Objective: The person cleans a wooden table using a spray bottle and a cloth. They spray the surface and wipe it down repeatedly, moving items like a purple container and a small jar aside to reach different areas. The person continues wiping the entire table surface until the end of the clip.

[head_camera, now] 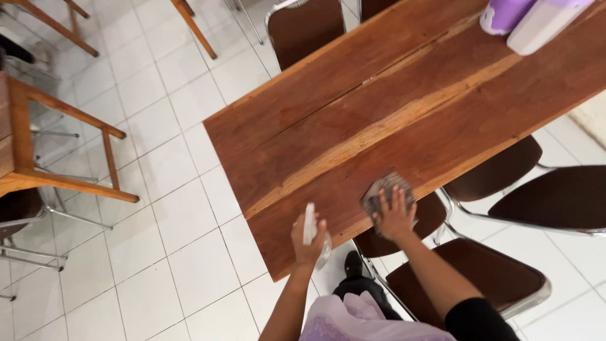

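Note:
My right hand (pixel 394 216) presses flat on a grey checked cloth (pixel 386 188) at the near edge of a long reddish-brown wooden table (pixel 379 107). My left hand (pixel 307 243) is closed around a small white spray bottle (pixel 309 222), held upright just over the table's near edge, left of the cloth. The lower part of the bottle is hidden by my fingers.
Brown padded chairs with chrome frames (pixel 505 278) stand close on my right, and another (pixel 303 28) sits at the table's far side. A purple and a white container (pixel 524 16) rest at the far right of the table. A second wooden table (pixel 19 139) stands left over white floor tiles (pixel 177 215).

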